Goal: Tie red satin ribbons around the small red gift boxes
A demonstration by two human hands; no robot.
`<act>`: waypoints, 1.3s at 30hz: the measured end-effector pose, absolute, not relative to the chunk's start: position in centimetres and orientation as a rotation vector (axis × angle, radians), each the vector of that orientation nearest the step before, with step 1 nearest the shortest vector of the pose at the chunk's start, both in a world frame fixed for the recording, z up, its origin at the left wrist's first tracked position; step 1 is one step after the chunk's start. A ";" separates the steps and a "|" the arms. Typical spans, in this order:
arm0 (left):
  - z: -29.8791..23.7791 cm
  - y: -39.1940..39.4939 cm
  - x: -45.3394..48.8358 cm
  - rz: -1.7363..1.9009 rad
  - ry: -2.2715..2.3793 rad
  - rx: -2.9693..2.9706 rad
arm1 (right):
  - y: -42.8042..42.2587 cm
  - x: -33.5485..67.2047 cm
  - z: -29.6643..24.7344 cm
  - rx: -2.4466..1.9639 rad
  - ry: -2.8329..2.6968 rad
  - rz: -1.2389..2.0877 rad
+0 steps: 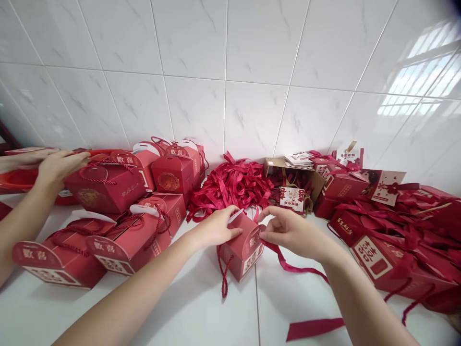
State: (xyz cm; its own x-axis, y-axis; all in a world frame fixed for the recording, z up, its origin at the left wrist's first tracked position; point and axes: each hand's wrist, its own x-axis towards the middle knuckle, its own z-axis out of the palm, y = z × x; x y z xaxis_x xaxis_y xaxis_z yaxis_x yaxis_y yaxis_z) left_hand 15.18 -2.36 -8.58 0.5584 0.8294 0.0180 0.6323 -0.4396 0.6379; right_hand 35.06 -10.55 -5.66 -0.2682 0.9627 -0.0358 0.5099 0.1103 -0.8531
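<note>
A small red gift box (240, 253) with a cord handle stands on the white tiled floor in the middle of the view. My left hand (216, 228) grips its top left edge with the fingers closed. My right hand (288, 231) pinches a red ribbon (293, 265) at the box's top right; the ribbon trails off to the right across the floor. Another person's hands (54, 166) rest on a red box (108, 185) at the far left.
Several finished red boxes (108, 245) lie at the left. A heap of loose red ribbons (230, 185) sits behind the box. A brown carton (291, 185) with tags and several flat boxes (392, 240) are at the right. A ribbon piece (313, 329) lies in front.
</note>
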 end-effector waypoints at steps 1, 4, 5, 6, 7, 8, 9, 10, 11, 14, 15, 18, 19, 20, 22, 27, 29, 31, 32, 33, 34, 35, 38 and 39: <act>-8.5 -2.4 15.2 0.440 1.161 2.218 | -10.5 35.0 -5.7 -1.418 -1.824 1.090; -8.4 -2.5 15.1 0.424 1.143 2.227 | -10.3 34.9 -5.9 -1.405 -1.786 1.133; -8.4 -2.5 15.1 0.422 1.141 2.227 | -10.2 34.9 -6.0 -1.403 -1.780 1.144; -8.3 -2.6 15.1 0.423 1.141 2.228 | -10.2 34.9 -6.1 -1.400 -1.777 1.153; -8.3 -2.6 15.1 0.425 1.141 2.228 | -10.2 34.9 -6.1 -1.398 -1.777 1.161; -8.4 -2.6 15.0 0.427 1.140 2.229 | -10.1 35.0 -6.2 -1.396 -1.780 1.169; -8.4 -2.6 15.1 0.427 1.137 2.230 | -10.1 35.0 -6.2 -1.396 -1.785 1.175; -8.4 -2.6 15.1 0.429 1.135 2.231 | -10.1 35.0 -6.3 -1.398 -1.789 1.179; -8.4 -2.6 15.1 0.427 1.136 2.231 | -10.1 35.0 -6.3 -1.402 -1.793 1.181; -8.5 -2.7 15.1 0.431 1.145 2.230 | -10.0 35.0 -6.4 -1.413 -1.796 1.181; -8.5 -2.7 15.2 0.437 1.144 2.229 | -10.0 35.0 -6.5 -1.417 -1.799 1.180; -8.6 -2.8 15.3 0.460 1.146 2.228 | -9.9 35.1 -6.5 -1.434 -1.821 1.166; -8.6 -2.7 15.3 0.461 1.153 2.225 | -9.9 35.2 -6.5 -1.440 -1.829 1.158; -8.6 -2.7 15.3 0.459 1.161 2.221 | -9.8 35.3 -6.5 -1.443 -1.835 1.150; -8.6 -2.7 15.2 0.454 1.167 2.213 | -9.8 35.5 -6.4 -1.446 -1.840 1.140; -8.6 -2.6 15.2 0.439 1.131 2.197 | -9.9 35.8 -6.3 -1.458 -1.844 1.155; -8.6 -2.6 15.2 0.439 1.135 2.199 | -9.9 35.8 -6.3 -1.456 -1.837 1.162; -8.7 -2.6 15.2 0.441 1.143 2.202 | -9.9 35.6 -6.3 -1.446 -1.825 1.165; -8.7 -2.7 15.2 0.440 1.144 2.206 | -9.9 35.5 -6.3 -1.440 -1.820 1.165; -8.7 -2.7 15.2 0.436 1.147 2.208 | -9.8 35.5 -6.3 -1.438 -1.816 1.164; -8.7 -2.8 15.3 0.428 1.150 2.208 | -9.8 35.4 -6.3 -1.439 -1.816 1.166; -8.7 -2.9 15.3 0.419 1.151 2.207 | -9.8 35.4 -6.3 -1.443 -1.816 1.169; -8.4 -3.3 15.5 0.524 1.100 2.286 | -9.8 35.3 -6.3 -1.451 -1.823 1.170; -8.3 -3.5 15.6 0.615 1.054 2.372 | -9.9 35.2 -6.2 -1.457 -1.823 1.161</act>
